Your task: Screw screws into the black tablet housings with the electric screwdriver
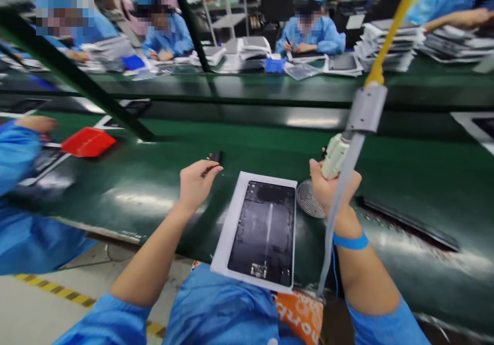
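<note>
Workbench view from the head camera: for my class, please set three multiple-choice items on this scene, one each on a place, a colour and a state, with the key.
1. Where does the dark tablet-shaped panel lie?
A) On a white sheet on the green conveyor belt
B) On the floor
C) In the left hand

2. What colour is the wristband above the right hand, which grips a cream electric screwdriver?
A) Red
B) Blue
C) Yellow

3. What is the left hand doing?
A) Resting flat on the panel
B) Lying empty
C) Holding a small black part

Key: 1 A, the sheet lies under the panel; 2 B, the band shows blue; 3 C, the part shows between its fingers.
</note>
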Demonstrator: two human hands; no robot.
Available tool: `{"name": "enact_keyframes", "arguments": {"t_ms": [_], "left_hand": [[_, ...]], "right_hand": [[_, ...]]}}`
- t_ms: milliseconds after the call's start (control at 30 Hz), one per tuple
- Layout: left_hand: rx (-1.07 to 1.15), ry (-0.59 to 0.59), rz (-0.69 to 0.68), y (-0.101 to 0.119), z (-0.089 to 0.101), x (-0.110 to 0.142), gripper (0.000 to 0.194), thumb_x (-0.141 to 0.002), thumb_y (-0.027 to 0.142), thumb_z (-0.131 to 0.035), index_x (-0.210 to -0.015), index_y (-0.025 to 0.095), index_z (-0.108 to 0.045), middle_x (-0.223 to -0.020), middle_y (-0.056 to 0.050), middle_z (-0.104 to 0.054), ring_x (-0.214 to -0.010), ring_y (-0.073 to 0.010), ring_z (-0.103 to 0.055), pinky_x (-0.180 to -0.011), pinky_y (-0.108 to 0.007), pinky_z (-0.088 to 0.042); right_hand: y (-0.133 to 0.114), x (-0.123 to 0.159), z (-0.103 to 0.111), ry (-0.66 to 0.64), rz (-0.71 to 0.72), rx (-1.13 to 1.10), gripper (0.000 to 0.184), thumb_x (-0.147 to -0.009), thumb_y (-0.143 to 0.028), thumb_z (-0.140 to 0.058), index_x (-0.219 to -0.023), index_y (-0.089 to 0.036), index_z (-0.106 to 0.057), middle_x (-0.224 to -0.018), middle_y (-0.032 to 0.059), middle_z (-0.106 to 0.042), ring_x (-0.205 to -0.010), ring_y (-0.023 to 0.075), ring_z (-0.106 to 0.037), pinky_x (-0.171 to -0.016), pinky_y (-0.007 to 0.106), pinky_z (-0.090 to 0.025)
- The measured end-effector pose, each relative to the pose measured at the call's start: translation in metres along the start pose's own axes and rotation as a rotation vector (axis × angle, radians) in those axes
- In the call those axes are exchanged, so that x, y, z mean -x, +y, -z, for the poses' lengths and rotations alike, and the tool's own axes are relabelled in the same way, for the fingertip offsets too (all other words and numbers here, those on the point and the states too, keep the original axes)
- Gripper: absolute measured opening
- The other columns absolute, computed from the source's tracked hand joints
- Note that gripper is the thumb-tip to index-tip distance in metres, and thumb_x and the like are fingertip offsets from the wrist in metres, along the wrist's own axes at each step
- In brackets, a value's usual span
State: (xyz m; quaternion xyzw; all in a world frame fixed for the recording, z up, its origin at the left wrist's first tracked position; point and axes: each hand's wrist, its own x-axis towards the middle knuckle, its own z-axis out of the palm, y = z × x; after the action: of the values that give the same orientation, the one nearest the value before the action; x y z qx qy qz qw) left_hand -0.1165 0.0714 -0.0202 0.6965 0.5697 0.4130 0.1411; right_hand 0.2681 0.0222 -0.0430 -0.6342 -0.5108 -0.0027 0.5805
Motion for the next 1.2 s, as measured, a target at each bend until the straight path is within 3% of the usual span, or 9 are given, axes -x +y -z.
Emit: {"name": "enact_keyframes", "arguments": {"t_ms": [100, 200, 267, 333, 433, 600, 767, 900, 1200], "left_hand": [[0.260, -0.203, 0.190, 0.038, -0.014, -0.003, 0.020, -0.094, 0.042, -0.087, -0.095, 0.022, -0.087, -0.080, -0.004, -0.084, -0.076, -0.0211, -0.079, -0.080, -0.033, -0.066], [0.508, -0.621, 0.335, 0.077, -0.044, 0.001, 0.026, -0.089, 0.045, -0.091, -0.090, 0.020, -0.086, -0.078, -0.007, -0.083, -0.076, -0.0242, -0.081, -0.075, -0.034, -0.066], [0.549, -0.876, 0.312, 0.096, -0.071, 0.006, 0.025, -0.090, 0.044, -0.091, -0.085, 0.020, -0.086, -0.079, -0.007, -0.084, -0.076, -0.0245, -0.080, -0.074, -0.034, -0.063], [0.502, -0.973, 0.172, 0.107, -0.099, 0.009, 0.019, -0.092, 0.035, -0.088, -0.080, 0.021, -0.086, -0.080, -0.006, -0.084, -0.078, -0.0241, -0.078, -0.078, -0.035, -0.061], [0.385, -0.839, -0.024, 0.113, -0.134, 0.009, 0.019, -0.093, 0.022, -0.088, -0.075, 0.022, -0.085, -0.086, -0.007, -0.085, -0.087, -0.0262, -0.078, -0.088, -0.038, -0.059], [0.293, -0.675, -0.032, 0.104, -0.163, 0.012, 0.021, -0.098, 0.022, -0.092, -0.077, 0.021, -0.085, -0.086, -0.008, -0.083, -0.086, -0.0264, -0.076, -0.087, -0.040, -0.054], [0.207, -0.626, -0.153, 0.088, -0.175, 0.024, 0.019, -0.101, 0.027, -0.093, -0.084, 0.022, -0.087, -0.097, -0.011, -0.085, -0.103, -0.0278, -0.074, -0.105, -0.043, -0.052], [0.177, -0.635, -0.162, 0.079, -0.181, 0.023, 0.022, -0.102, 0.030, -0.094, -0.083, 0.022, -0.086, -0.098, -0.011, -0.084, -0.101, -0.0274, -0.072, -0.103, -0.043, -0.052], [0.198, -0.745, -0.238, 0.077, -0.177, 0.006, 0.023, -0.101, 0.032, -0.097, -0.085, 0.020, -0.086, -0.095, -0.006, -0.082, -0.097, -0.0234, -0.075, -0.093, -0.035, -0.053]], "right_hand": [[-0.012, -0.003, 0.000, 0.012, 0.026, 0.012, 0.036, -0.098, -0.058, -0.074, -0.087, -0.024, -0.069, -0.071, -0.0007, -0.067, -0.063, 0.0169, -0.062, -0.066, 0.033, -0.057], [-0.018, -0.005, 0.001, 0.016, 0.036, 0.022, 0.034, -0.099, -0.056, -0.072, -0.084, -0.026, -0.063, -0.068, -0.0035, -0.060, -0.062, 0.0160, -0.059, -0.064, 0.032, -0.055], [-0.020, -0.005, 0.001, 0.009, 0.037, 0.019, 0.034, -0.100, -0.055, -0.071, -0.083, -0.027, -0.062, -0.067, -0.0041, -0.059, -0.061, 0.0157, -0.058, -0.062, 0.032, -0.053], [-0.020, -0.006, 0.002, 0.011, 0.033, 0.018, 0.034, -0.101, -0.054, -0.071, -0.083, -0.026, -0.062, -0.067, -0.0042, -0.059, -0.060, 0.0153, -0.058, -0.061, 0.032, -0.052], [-0.019, -0.007, 0.002, 0.037, 0.033, 0.028, 0.035, -0.101, -0.055, -0.071, -0.084, -0.026, -0.064, -0.067, -0.0041, -0.061, -0.059, 0.0149, -0.058, -0.060, 0.031, -0.053], [-0.015, -0.006, 0.005, 0.025, 0.029, 0.014, 0.037, -0.100, -0.059, -0.073, -0.089, -0.024, -0.071, -0.071, -0.0004, -0.069, -0.059, 0.0167, -0.062, -0.062, 0.032, -0.055], [0.001, -0.001, 0.004, 0.070, -0.008, 0.097, 0.046, -0.095, -0.066, -0.078, -0.082, -0.023, -0.074, -0.070, 0.0056, -0.071, -0.062, 0.0221, -0.067, -0.061, 0.035, -0.052], [0.005, -0.001, 0.001, 0.064, -0.025, 0.055, 0.046, -0.092, -0.068, -0.080, -0.084, -0.023, -0.078, -0.076, 0.0078, -0.077, -0.068, 0.0256, -0.073, -0.064, 0.036, -0.055], [0.002, 0.001, 0.002, 0.076, 0.052, 0.057, 0.042, -0.094, -0.057, -0.082, -0.075, -0.021, -0.072, -0.066, 0.0039, -0.066, -0.054, 0.0166, -0.054, -0.057, 0.033, -0.047]]}}
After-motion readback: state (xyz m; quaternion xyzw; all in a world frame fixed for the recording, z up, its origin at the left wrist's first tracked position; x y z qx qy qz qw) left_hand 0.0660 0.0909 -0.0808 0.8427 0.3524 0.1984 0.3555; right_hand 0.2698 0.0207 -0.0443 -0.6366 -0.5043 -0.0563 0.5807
